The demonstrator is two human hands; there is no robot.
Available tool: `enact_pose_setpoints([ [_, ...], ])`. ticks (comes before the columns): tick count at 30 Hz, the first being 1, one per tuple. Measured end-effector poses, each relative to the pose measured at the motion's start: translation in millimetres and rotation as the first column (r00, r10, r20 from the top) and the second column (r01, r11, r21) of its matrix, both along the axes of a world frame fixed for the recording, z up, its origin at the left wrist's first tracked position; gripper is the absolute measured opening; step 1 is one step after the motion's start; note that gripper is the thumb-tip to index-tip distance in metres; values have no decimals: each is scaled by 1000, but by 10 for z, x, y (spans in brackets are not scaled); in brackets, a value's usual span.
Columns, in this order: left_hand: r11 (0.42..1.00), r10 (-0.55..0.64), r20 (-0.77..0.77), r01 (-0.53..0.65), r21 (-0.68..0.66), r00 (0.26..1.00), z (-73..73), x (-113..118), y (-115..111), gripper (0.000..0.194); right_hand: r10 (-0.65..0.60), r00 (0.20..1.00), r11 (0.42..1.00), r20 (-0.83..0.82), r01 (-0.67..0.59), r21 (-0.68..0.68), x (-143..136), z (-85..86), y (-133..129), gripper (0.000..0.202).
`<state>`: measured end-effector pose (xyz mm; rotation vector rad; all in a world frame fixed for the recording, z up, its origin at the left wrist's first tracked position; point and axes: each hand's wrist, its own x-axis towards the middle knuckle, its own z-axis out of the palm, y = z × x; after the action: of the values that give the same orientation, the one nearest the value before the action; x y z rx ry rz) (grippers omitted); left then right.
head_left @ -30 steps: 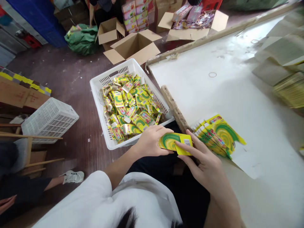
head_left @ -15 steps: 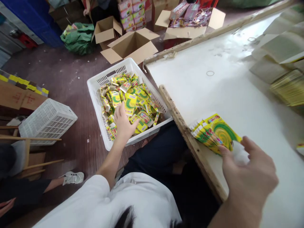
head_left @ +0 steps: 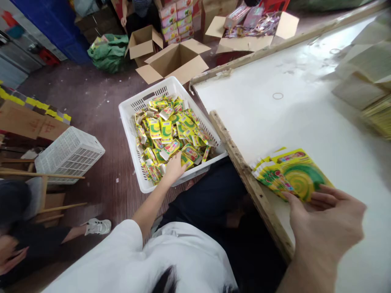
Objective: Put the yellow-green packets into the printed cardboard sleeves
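Observation:
My left hand is over the near side of a white plastic basket, fingers stretched out and apart, against the small boxes inside. The basket is heaped with small yellow-and-green printed boxes, some with flaps standing open. On the white table, my right hand pinches the near edge of a yellow-and-green printed carton between thumb and fingers. This carton lies over a fanned row of similar cartons by the wooden table edge. The fingertips under it are partly hidden.
A wooden strip edges the white table. Stacked papers or cartons stand at its right. Open cardboard boxes are beyond the basket. An upturned white crate stands left, near another person's shoe.
My left hand has drawn back toward the basket's near rim. The white thing at my right fingers is gone from sight, and the top carton now reaches further into that hand.

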<state>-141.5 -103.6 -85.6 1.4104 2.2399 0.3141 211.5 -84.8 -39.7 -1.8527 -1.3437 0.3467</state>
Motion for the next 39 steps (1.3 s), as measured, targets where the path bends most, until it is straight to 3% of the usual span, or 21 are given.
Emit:
enact_pose_setpoints([
  [3,996,-24,54,19,92,998,181,21,-25,64,-148,968,988,-202,152,7,-47,126,30,80],
  [6,957,-192,282,116,264,940,429,249,-15,71,-62,924,990,-378,107,97,-221,319,-18,85],
  [7,925,-298,461,133,355,836,503,379,-13,77,14,918,993,-397,34,113,-322,378,-62,84],
  [9,877,-470,780,120,465,413,618,689,-16,87,213,879,976,-427,-174,128,-568,459,-188,78],
  [11,910,-414,910,10,414,20,693,999,-18,79,404,784,911,-471,-393,126,-816,474,-338,60],
  [12,933,-360,925,-67,354,-122,719,1130,-16,73,465,741,876,-484,-463,134,-917,458,-412,54],
  [13,947,-309,925,-156,280,-220,740,1236,-11,66,507,706,852,-495,-498,162,-993,431,-478,50],
  [15,929,-261,913,-339,149,-314,768,1367,5,54,564,664,811,-491,-558,178,-1072,358,-579,47],
  [17,872,-248,922,-482,79,-298,782,1405,13,46,616,634,764,-467,-624,161,-1081,280,-630,51],
  [20,831,-181,968,-554,55,-175,787,1368,-19,45,659,607,712,-445,-694,107,-1060,186,-630,59],
  [22,856,-135,987,-513,72,-87,791,1324,-65,48,621,626,741,-471,-665,94,-1044,157,-599,54],
  [25,910,-213,977,-368,190,-23,794,1269,-123,60,505,651,838,-567,-528,141,-991,184,-542,42],
  [27,913,-274,962,-313,262,5,779,1250,-131,63,461,658,876,-596,-443,188,-932,230,-516,33],
  [29,903,-271,961,-332,273,54,747,1239,-120,53,463,695,883,-550,-413,221,-870,273,-507,21],
  [32,900,-260,956,-325,292,137,714,1186,-104,42,504,782,862,-367,-429,270,-780,318,-497,12],
  [35,881,-346,907,-248,402,239,801,1017,-128,39,459,882,853,-106,-404,332,-652,357,-439,22],
  [37,806,-457,804,-206,555,381,947,860,-166,52,377,918,843,125,-396,365,-550,380,-378,30],
  [39,701,-563,600,-55,711,568,1112,726,-199,68,345,877,810,334,-458,367,-484,397,-331,35],
])
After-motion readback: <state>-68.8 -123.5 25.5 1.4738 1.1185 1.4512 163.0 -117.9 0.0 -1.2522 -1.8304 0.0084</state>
